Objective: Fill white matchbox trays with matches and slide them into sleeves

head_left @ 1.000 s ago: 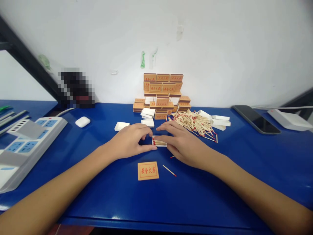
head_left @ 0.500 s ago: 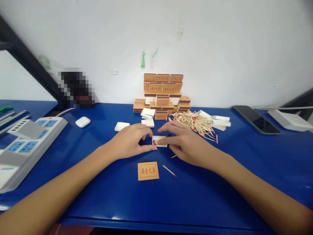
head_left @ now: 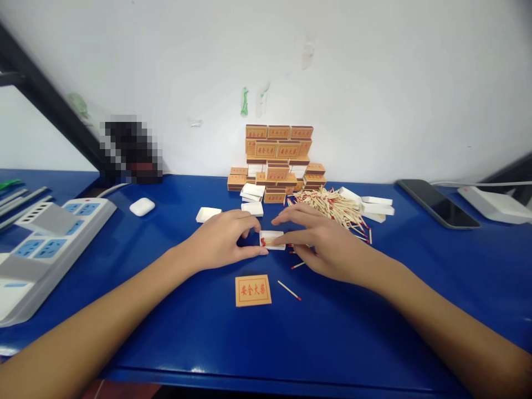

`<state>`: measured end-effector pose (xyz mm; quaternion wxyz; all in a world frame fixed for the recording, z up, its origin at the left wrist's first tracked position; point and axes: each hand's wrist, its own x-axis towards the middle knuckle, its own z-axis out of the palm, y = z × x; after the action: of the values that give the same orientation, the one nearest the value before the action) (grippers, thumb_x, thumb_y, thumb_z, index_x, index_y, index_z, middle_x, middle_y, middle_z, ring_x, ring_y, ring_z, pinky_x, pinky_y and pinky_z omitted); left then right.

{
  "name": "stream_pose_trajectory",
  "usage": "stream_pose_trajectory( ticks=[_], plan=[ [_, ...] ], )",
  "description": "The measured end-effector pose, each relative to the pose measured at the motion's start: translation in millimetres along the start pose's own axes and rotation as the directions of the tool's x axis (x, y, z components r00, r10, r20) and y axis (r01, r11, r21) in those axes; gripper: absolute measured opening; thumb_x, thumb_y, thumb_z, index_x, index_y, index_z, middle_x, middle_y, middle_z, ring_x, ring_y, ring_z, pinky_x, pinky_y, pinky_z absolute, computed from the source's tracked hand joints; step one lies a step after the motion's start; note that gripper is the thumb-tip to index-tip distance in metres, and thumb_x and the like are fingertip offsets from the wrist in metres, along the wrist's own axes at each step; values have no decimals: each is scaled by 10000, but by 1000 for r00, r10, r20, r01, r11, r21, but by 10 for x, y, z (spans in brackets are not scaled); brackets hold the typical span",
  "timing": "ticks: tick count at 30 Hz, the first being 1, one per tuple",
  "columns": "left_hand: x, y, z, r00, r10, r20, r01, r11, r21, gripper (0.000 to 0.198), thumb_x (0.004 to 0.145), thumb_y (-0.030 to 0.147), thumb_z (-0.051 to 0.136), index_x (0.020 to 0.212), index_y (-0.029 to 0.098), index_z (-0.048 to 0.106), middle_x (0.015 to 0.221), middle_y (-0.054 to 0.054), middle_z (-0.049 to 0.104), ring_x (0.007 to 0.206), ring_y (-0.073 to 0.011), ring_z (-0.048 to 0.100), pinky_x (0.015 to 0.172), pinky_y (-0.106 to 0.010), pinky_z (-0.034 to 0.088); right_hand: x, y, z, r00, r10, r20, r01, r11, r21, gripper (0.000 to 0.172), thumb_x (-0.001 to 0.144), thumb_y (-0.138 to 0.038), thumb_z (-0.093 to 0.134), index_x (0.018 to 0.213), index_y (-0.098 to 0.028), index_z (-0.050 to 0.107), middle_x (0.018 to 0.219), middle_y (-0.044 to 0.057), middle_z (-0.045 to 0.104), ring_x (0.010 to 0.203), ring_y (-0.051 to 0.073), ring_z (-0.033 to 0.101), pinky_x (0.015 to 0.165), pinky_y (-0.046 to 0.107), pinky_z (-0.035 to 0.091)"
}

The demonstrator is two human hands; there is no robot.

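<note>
A small white matchbox tray (head_left: 279,247) with red-tipped matches (head_left: 269,241) in it lies on the blue table between my hands. My left hand (head_left: 226,238) steadies its left end, thumb along the near side and index finger curled at the far corner. Over the right end reaches my right hand (head_left: 320,238), fingers apart, the index fingertip at the matches. Part of the tray is hidden under that finger. Closer to me lie an orange matchbox sleeve (head_left: 253,290) with red characters and a single match (head_left: 289,290). More loose matches show beneath my right hand.
Stacked matchboxes (head_left: 277,149) stand against the wall. A heap of matches (head_left: 332,208) lies behind my right hand, with white trays (head_left: 376,206) beside it. More trays (head_left: 251,209) sit behind my left hand. A phone (head_left: 436,204), white case (head_left: 142,206) and power strip (head_left: 62,244) are farther out.
My right hand has shifted slightly to the right, and its index finger has drawn back a little, showing more of the matches in the tray. My left hand stays in place.
</note>
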<state>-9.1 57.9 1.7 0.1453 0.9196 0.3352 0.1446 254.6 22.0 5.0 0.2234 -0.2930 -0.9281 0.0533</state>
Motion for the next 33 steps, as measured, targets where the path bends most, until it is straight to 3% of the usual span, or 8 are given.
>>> stream_pose_trajectory(
  ticks=[14, 18, 20, 22, 26, 29, 33],
  plan=[
    [-2, 1, -5, 1000, 2, -3, -2, 1000, 7, 364, 927, 551, 744, 1025, 204, 692, 835, -5, 622, 803, -190, 599, 682, -307, 419, -2, 8, 6, 1000, 14, -5, -14, 1000, -7, 415, 942, -29, 482, 1119, -224, 803, 1293, 126, 691, 1257, 293, 583, 1076, 524, 493],
    [1, 3, -7, 1000, 3, 1, -3, 1000, 1, 353, 934, 546, 735, 1020, 207, 697, 835, -7, 625, 801, -189, 601, 677, -304, 415, -11, 51, -142, 990, 140, -14, -140, 990, 21, 281, 959, -118, 531, 1054, -215, 776, 1082, 104, 728, 1013, 245, 656, 899, 421, 529],
    [1, 7, -10, 1000, -1, 4, 1, 1000, -1, 349, 933, 545, 736, 1014, 208, 700, 836, -7, 627, 801, -188, 600, 675, -303, 413, -25, 82, -248, 959, 270, 86, -274, 961, 42, 167, 951, -202, 588, 962, -217, 754, 899, 60, 712, 810, 199, 633, 731, 349, 497],
    [3, 9, -14, 1000, -3, 6, 3, 1000, -2, 345, 933, 540, 738, 1017, 207, 703, 835, -8, 628, 799, -188, 598, 675, -304, 410, -43, 115, -333, 906, 368, 210, -384, 922, 42, 132, 943, -296, 634, 909, -223, 739, 821, 33, 693, 722, 176, 596, 653, 323, 446],
    [8, 5, -17, 1000, 0, 4, 0, 1000, -3, 341, 931, 528, 743, 1021, 201, 707, 830, -10, 624, 790, -186, 590, 669, -304, 403, -74, 162, -374, 825, 452, 340, -494, 869, 43, 274, 953, -481, 652, 907, -222, 728, 816, 35, 688, 706, 174, 583, 629, 317, 414],
    [9, 6, -14, 1000, 1, 6, -1, 1000, -2, 343, 928, 526, 747, 1019, 197, 708, 830, -10, 623, 791, -185, 588, 674, -305, 406, -77, 171, -323, 817, 450, 360, -507, 858, 78, 324, 970, -528, 625, 918, -222, 719, 822, 38, 690, 702, 173, 582, 625, 316, 403],
    [11, 13, -9, 1000, -6, 14, 6, 1000, -4, 352, 932, 538, 736, 1027, 200, 708, 835, -10, 626, 796, -186, 591, 673, -307, 408, -66, 145, -256, 811, 453, 370, -512, 855, 76, 258, 1002, -421, 575, 907, -212, 691, 782, 34, 676, 665, 167, 568, 607, 313, 387]
  ],
)
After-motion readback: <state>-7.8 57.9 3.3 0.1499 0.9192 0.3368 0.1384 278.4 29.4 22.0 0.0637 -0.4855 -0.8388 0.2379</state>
